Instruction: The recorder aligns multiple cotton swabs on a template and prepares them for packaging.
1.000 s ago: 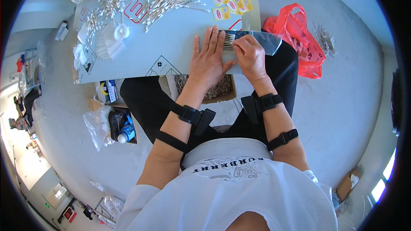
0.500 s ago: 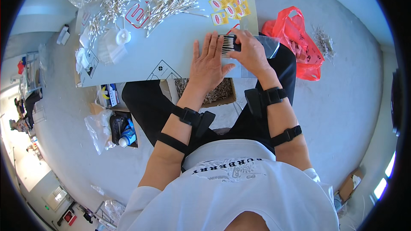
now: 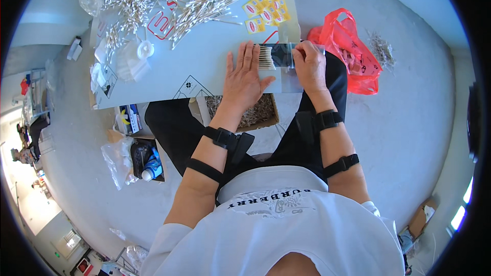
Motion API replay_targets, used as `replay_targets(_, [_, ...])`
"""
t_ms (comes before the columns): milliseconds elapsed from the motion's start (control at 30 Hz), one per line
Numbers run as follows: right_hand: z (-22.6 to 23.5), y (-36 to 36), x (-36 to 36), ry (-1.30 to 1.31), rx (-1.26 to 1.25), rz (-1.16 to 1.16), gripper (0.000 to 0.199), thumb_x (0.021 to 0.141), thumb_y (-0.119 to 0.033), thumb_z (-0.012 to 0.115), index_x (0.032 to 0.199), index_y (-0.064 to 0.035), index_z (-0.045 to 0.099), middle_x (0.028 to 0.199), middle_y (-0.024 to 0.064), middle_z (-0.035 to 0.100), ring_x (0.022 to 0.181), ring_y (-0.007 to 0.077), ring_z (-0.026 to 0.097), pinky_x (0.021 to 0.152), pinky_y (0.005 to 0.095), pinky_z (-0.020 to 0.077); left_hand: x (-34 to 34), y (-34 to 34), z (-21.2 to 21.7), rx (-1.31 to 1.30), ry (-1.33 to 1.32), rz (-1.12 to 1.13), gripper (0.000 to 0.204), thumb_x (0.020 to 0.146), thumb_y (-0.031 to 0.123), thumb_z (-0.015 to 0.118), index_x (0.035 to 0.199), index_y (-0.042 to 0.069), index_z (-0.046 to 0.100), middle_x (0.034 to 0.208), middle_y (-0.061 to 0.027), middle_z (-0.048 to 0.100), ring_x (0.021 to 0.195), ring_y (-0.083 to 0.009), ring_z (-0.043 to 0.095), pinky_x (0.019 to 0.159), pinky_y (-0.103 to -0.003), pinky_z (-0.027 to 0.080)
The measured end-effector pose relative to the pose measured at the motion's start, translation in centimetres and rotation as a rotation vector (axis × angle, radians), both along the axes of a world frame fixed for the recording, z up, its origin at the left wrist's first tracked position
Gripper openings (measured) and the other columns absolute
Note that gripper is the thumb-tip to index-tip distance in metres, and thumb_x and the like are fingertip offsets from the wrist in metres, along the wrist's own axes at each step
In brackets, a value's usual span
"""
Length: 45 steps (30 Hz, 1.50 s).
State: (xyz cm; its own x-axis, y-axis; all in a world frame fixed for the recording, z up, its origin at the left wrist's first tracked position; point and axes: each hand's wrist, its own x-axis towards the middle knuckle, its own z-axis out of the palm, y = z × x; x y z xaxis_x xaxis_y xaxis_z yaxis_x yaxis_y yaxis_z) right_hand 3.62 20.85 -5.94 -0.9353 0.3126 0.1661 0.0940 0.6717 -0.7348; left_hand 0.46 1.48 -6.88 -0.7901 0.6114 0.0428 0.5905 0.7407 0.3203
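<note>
A row of cotton swabs [image 3: 266, 58] lies side by side near the table's right front edge, tips lined up. It reaches into a flat see-through plastic bag with a dark band [image 3: 283, 55]. My left hand [image 3: 244, 74] rests flat, fingers stretched out, over the left end of the row. At the bag's right end, my right hand [image 3: 310, 66] has its fingers curled and pinched together on the see-through plastic; its fingertips are partly hidden. Beyond my left hand, loose cotton swabs [image 3: 204, 7] spread in a heap. Several small yellow-and-white cards [image 3: 267, 10] lie beyond my right hand.
A white round lid [image 3: 145, 49] and plastic bags lie on the table's [image 3: 169, 71] left. Beneath the front edge stands a cardboard box [image 3: 271, 115] full of swabs. A red plastic bag [image 3: 358, 61] sits on the floor to the right, beside a small swab pile [image 3: 382, 51].
My right hand has moved right, off the dark band, to the bag's right end, with its fingers now curled. My left hand stays flat on the swabs. The view has shifted slightly.
</note>
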Motion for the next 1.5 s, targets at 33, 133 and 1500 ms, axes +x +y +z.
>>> replay_targets(33, [0.4,0.3,0.1,-0.121,0.027,-0.052,0.018,0.08,-0.012,0.07,0.093,-0.0019,0.062,0.081,0.0171,0.065,0.08,0.0371,0.065,0.072,0.0447,0.054,0.0,0.1,-0.1,0.006,0.014,0.003,0.085,0.091,0.051,0.056,0.151,0.001,0.024,0.159,-0.0155,0.021,0.149,-0.0292,0.016,0.119,-0.053,0.011])
replay_targets(133, [1.2,-0.7,-0.2,-0.188,0.314,0.039,0.017,0.082,-0.016,0.065,0.084,-0.0001,0.06,0.08,0.02,0.066,0.075,0.0396,0.067,0.069,0.046,0.055,0.2,0.4,-0.3,0.034,0.011,0.028,0.086,0.09,0.051,0.056,0.151,0.0,0.024,0.159,-0.0165,0.021,0.149,-0.0302,0.015,0.119,-0.052,0.01])
replay_targets(1500, [2.0,-0.2,-2.4,-0.385,0.208,-0.002,0.017,0.073,-0.018,0.061,0.077,-0.0025,0.067,0.08,0.0206,0.068,0.079,0.0399,0.067,0.072,0.0484,0.0534,1.7,5.7,-0.5,0.131,0.049,-0.037,0.078,0.09,0.043,0.06,0.148,0.001,0.029,0.156,-0.0186,0.027,0.147,-0.0296,0.022,0.118,-0.051,0.015])
